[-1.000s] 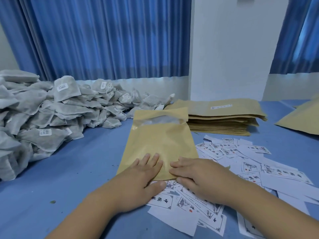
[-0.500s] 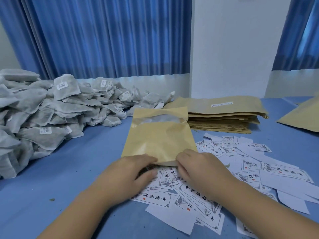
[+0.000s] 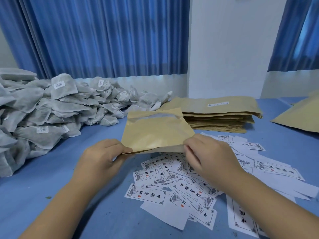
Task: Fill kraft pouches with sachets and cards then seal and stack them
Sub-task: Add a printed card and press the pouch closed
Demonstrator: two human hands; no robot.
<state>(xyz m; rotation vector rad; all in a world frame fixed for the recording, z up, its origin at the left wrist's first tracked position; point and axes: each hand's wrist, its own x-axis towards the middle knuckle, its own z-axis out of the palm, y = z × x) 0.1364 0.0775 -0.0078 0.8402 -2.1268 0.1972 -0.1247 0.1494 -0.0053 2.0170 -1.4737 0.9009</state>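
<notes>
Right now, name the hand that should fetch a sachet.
Probably the left hand: the sachet pile lies on its side; the right hand is over the cards. Both pinch the pouch.

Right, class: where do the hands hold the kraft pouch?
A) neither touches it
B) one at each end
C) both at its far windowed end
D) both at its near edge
D: the left hand and right hand each pinch the near edge of the kraft pouch.

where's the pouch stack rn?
Head view: the pouch stack lies right of centre at the far side of the table, below the white wall, just right of the sachets and behind the cards.
</notes>
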